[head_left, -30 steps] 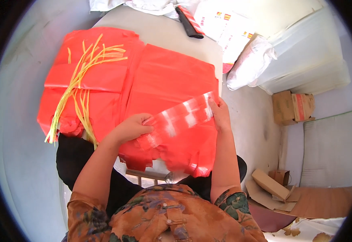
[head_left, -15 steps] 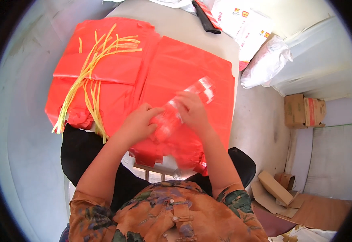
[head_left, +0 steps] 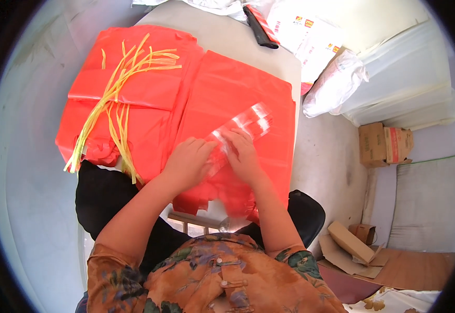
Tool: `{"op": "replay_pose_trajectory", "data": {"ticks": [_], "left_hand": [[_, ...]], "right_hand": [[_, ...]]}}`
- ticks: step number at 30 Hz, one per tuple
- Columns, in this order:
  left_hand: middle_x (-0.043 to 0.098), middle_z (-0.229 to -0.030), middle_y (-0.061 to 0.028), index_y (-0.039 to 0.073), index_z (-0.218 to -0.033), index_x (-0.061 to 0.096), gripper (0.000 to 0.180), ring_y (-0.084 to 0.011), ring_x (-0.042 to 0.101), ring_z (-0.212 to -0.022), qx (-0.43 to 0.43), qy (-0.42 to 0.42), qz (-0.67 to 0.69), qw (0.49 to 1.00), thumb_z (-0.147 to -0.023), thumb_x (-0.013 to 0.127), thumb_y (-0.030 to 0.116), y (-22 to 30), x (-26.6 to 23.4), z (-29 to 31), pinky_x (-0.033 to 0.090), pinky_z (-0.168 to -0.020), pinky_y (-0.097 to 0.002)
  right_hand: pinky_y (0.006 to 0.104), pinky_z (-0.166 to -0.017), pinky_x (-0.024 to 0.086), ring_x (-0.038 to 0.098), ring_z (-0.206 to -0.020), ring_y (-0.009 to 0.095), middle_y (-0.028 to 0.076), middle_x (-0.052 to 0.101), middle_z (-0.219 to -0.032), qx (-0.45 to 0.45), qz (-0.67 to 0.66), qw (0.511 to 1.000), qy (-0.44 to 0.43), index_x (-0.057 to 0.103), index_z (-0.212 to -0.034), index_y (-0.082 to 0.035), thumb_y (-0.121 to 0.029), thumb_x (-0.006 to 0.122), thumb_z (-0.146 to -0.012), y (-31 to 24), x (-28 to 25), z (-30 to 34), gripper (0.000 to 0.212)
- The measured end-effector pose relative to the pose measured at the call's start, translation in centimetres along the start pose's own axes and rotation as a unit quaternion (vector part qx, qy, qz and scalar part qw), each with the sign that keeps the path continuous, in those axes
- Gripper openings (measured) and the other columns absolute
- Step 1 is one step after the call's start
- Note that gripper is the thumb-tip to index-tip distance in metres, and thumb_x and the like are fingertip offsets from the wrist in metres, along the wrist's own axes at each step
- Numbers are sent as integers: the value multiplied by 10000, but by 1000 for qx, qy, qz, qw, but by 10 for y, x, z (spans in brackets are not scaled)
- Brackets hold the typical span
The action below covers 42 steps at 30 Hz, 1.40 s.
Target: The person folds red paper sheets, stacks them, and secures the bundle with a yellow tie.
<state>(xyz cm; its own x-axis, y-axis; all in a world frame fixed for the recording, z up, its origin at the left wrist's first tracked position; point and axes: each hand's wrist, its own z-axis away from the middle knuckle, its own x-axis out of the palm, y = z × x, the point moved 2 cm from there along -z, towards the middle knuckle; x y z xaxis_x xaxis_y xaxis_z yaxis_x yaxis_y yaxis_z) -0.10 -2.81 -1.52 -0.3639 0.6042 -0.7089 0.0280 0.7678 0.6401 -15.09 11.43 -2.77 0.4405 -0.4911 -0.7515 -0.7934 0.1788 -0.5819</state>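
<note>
A shiny red plastic bag, folded into a narrow strip (head_left: 256,121), lies slanted over the right-hand stack of flat red plastic bags (head_left: 259,75). My left hand (head_left: 190,163) is closed on the strip's lower left part. Just to its right, my right hand (head_left: 239,155) has its fingers curled over the middle of the strip. The far end of the strip sticks out beyond my right fingers and catches the light. Part of it is hidden under both hands. Loose red plastic hangs over the table edge toward my lap.
A second red stack (head_left: 128,86) sits on the left, with a bundle of yellow plastic strips (head_left: 115,94) across it. At the table's (head_left: 212,28) far side lies a black and red object (head_left: 261,27). White sacks (head_left: 337,83) and cardboard boxes (head_left: 384,145) stand to the right.
My left hand has shifted right and turned over more, nearer my right hand. My right hand has moved slightly down and left on the strip, which lies lower. The view has shifted slightly.
</note>
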Motion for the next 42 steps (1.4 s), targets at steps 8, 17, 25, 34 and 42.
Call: {"op": "replay_pose_trajectory", "data": {"ticks": [8,17,25,34,42], "left_hand": [[637,-975,-85,70,-985,697,229,-314,598,-948,69,-18,-78,994,-780,745,161,-6,-5,7,497,-812,-444],[601,-999,-120,41,-895,606,206,-330,592,-984,140,16,-59,988,-801,727,180,-7,15,9,503,-849,-440],[590,-1033,-147,38,-917,572,245,-360,585,-1052,110,-41,-3,993,-801,735,179,-10,11,15,506,-899,-437],[580,-984,-121,44,-919,578,209,-333,588,-1027,76,-47,-28,996,-828,705,183,-6,4,12,525,-842,-426],[585,-1035,-136,44,-983,585,340,-346,589,-1017,123,-57,-19,991,-762,773,222,-7,0,13,506,-874,-439]], "right_hand": [[486,-1138,384,468,-1342,392,148,598,-1394,-52,68,996,-35,611,-1333,-17,-72,639,-825,-21,6,13,512],[527,-1205,268,337,-1477,400,159,424,-1579,-60,43,994,-78,534,-1440,-40,-208,589,-929,-28,13,0,541],[497,-1219,233,346,-1464,379,150,378,-1600,70,233,970,-11,514,-1449,-64,-228,575,-962,59,-14,17,517],[442,-980,455,576,-1129,351,135,636,-1162,-75,108,991,32,684,-1051,-41,-98,701,-882,2,-9,-14,179],[418,-879,494,599,-1002,316,143,627,-1070,27,127,985,117,670,-944,-33,-94,725,-863,35,-21,22,115]]}}
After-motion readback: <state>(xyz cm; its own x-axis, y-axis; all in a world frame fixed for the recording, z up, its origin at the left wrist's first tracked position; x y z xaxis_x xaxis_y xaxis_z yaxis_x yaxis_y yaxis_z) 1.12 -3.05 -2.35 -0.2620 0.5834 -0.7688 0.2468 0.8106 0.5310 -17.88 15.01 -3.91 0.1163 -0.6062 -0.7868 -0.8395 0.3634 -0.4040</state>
